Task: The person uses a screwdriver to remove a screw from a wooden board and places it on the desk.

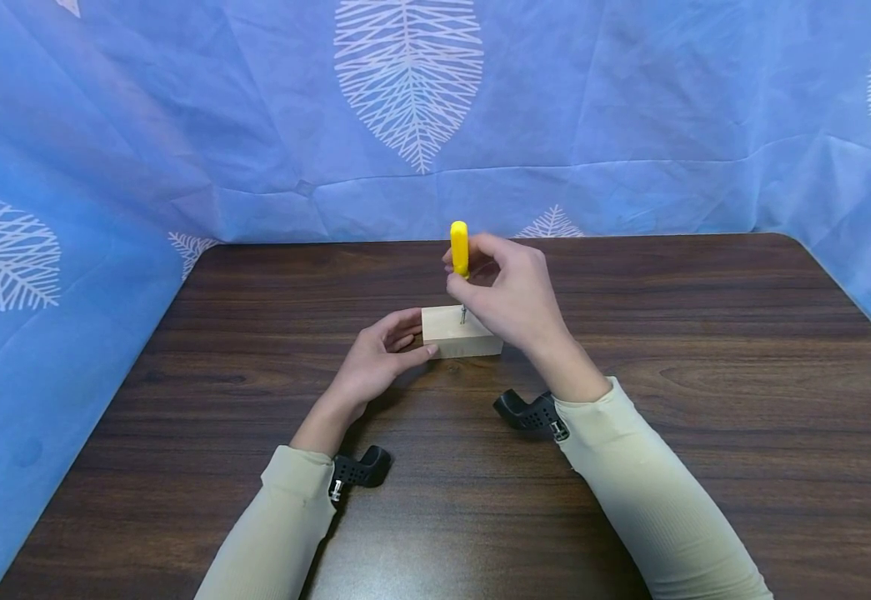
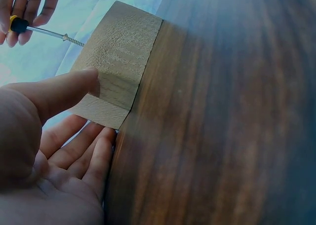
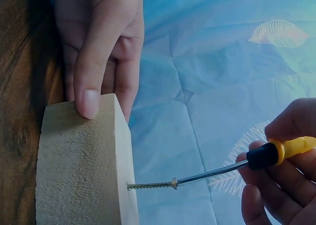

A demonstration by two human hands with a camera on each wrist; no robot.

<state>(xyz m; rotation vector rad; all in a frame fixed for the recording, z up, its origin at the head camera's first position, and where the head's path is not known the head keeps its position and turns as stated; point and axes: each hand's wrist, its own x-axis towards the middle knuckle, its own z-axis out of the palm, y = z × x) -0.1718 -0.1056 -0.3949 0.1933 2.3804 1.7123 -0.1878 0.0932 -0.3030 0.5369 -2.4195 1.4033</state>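
Note:
A pale wooden block (image 1: 465, 346) lies on the table, its long side facing me. My left hand (image 1: 377, 357) grips the block's left end, thumb on the near face and fingers behind. From the block's top stands a screw (image 3: 150, 186), only its tip in the wood and most of its thread showing. A screwdriver (image 1: 460, 248) with a yellow handle and black collar stands nearly upright over it, its shaft tip at the screw head in the right wrist view. My right hand (image 1: 518, 287) holds the screwdriver by its handle, thumb and fingers around the lower part.
The dark wood-grain table (image 1: 705, 333) extends around the block on all sides. Behind it and at both sides hangs a blue cloth (image 1: 630, 100) with white leaf prints. Black wrist cameras (image 1: 363, 468) jut inward from both sleeves, low over the table.

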